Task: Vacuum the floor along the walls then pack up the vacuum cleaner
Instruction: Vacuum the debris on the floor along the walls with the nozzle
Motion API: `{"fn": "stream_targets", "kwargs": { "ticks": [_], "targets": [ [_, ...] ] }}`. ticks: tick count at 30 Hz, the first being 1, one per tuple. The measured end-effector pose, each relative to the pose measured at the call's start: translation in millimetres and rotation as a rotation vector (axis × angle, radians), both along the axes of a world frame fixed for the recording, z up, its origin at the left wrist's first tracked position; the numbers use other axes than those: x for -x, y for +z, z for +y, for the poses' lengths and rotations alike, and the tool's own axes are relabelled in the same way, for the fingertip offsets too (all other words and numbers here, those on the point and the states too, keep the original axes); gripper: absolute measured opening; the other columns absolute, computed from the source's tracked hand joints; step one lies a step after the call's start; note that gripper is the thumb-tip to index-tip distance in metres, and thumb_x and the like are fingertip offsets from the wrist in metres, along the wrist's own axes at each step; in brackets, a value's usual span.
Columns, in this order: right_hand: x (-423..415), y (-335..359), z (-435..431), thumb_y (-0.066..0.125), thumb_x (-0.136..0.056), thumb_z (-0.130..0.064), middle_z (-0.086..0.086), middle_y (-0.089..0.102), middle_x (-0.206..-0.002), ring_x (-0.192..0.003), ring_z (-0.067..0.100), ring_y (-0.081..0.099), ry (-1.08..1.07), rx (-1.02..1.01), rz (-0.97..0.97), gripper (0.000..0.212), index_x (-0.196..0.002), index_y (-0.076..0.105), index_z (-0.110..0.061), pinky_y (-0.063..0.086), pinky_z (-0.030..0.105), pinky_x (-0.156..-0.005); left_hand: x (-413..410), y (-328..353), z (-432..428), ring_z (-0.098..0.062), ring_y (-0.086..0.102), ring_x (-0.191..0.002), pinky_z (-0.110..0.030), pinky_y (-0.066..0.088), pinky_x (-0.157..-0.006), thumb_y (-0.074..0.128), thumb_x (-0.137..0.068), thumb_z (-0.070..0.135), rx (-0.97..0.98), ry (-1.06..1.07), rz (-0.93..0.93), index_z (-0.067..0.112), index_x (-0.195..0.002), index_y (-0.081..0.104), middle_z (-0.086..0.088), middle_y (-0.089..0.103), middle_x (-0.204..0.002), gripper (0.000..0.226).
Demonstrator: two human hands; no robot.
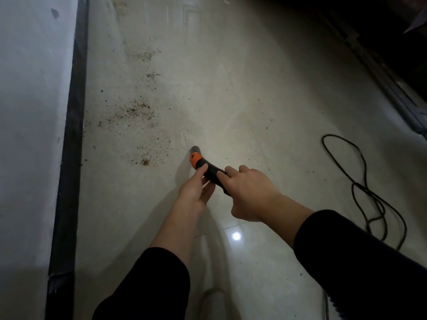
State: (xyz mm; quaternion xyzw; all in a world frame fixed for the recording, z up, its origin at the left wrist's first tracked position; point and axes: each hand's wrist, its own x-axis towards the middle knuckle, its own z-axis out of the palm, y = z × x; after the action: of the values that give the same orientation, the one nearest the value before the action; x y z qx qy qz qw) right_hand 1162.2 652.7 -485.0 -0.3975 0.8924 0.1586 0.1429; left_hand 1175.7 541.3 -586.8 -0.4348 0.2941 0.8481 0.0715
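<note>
both hands hold a black curved plastic vacuum handle (211,172) out in front of the body, above the pale glossy tiled floor (242,88). the left hand (194,192) grips the front part of the handle, thumb laid over the top and fingers curled beneath, just behind a bright orange collar (195,159). the right hand (249,192) grips the rear part from above, its fingers wrapped over the black plastic and touching the left hand's thumb tip. past the collar a short grey tube end (196,149) points down toward the floor; whether it touches the tiles cannot be told.

brown crumbly debris (138,109) lies scattered in patches on the floor to the left of the tube, between it and a black skirting strip (74,112) that runs along the foot of a white wall (30,112). the nearest patch sits just beside the tube end. a thin black cable (360,188) lies in loose loops on the floor well to the right of the hands. a small round light reflection (236,236) shines on the tile beneath the right forearm. both forearms come out of dark sleeves (346,250).
</note>
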Motion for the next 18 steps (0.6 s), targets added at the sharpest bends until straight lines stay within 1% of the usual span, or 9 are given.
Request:
{"fn": "stream_targets", "kwargs": {
  "ticks": [6, 11, 14, 18],
  "targets": [
    [-2, -1, -5, 0.058, -0.082, -0.017, 0.006, 0.052, -0.116, -0.081, 0.020, 0.038, 0.017, 0.006, 0.002, 0.060, -0.139, 0.038, -0.012, 0.037, 0.030, -0.067, -1, -2, -7, -0.019, 0.064, -0.103, -0.026, 0.054, -0.086, 0.065, -0.093, 0.026, 0.001, 0.015, 0.002, 0.004, -0.120, 0.062, -0.013, 0.068, -0.111, 0.036],
    [-7, 0, -16, 0.057, -0.082, -0.017, 0.005, 0.052, -0.114, -0.080, 0.020, 0.036, 0.049, 0.026, 0.000, 0.056, -0.135, 0.040, -0.013, 0.033, 0.030, -0.066, -10, 0, -18, -0.019, 0.065, -0.103, -0.027, 0.054, -0.087, 0.064, -0.093, 0.027, 0.001, 0.053, -0.003, 0.004, -0.122, 0.062, -0.013, 0.067, -0.114, 0.037],
    [-12, 2, -23, 0.056, -0.082, -0.018, 0.004, 0.052, -0.113, -0.080, 0.020, 0.036, 0.074, 0.034, 0.000, 0.055, -0.135, 0.041, -0.013, 0.031, 0.030, -0.065, -19, 2, -25, -0.018, 0.065, -0.102, -0.025, 0.055, -0.080, 0.065, -0.092, 0.027, 0.011, 0.067, -0.015, 0.005, -0.122, 0.062, -0.013, 0.067, -0.114, 0.037],
    [-19, 3, -28, 0.056, -0.082, -0.018, 0.004, 0.052, -0.112, -0.079, 0.020, 0.036, 0.100, 0.035, -0.012, 0.055, -0.135, 0.041, -0.014, 0.030, 0.030, -0.064, -28, 4, -33, -0.018, 0.065, -0.102, -0.024, 0.055, -0.075, 0.064, -0.092, 0.027, 0.030, 0.070, -0.039, 0.005, -0.120, 0.062, -0.013, 0.067, -0.113, 0.036]
  ]
}}
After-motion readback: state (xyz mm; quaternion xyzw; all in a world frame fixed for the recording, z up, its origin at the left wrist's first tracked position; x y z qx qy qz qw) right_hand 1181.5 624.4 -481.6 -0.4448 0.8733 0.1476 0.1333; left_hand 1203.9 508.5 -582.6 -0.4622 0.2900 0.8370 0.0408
